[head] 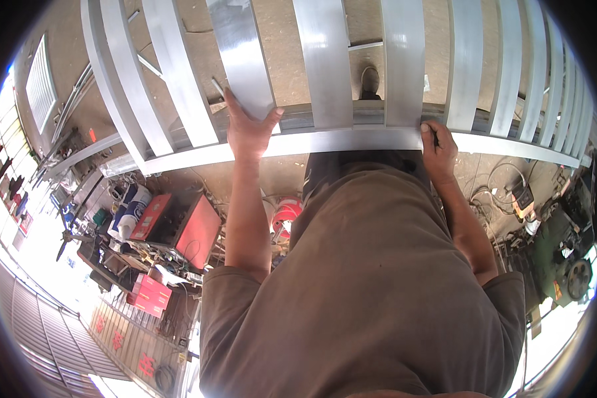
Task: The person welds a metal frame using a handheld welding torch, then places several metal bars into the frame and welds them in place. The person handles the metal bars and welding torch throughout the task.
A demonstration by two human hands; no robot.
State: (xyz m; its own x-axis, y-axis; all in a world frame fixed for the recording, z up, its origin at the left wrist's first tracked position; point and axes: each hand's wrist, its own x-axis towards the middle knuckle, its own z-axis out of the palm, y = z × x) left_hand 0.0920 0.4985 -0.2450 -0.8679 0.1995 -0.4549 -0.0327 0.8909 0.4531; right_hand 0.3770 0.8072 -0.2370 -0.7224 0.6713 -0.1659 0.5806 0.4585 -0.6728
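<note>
A long slatted frame of bright silver metal, probably aluminium, spans the view before me, with wide flat slats (323, 64) joined to a near rail (358, 140). My left hand (250, 130) straddles the foot of one slat (244, 64), thumb at its right edge and a finger along its left. The palm rests at the rail. Farther right, my right hand (439, 149) grips the same rail with its thumb on top and fingers curled; its fingertips are partly hidden. Below the slats, a dark metal beam (368, 118) shows through the gaps.
On the left are a red open-topped metal box (199, 231), white-and-blue bottles (132, 209) and red cartons (150, 294). A red round object (287, 214) sits beside my leg. Coiled cables (482, 199) and a green machine (552, 263) stand right. Metal offcuts (149, 64) lie on the floor.
</note>
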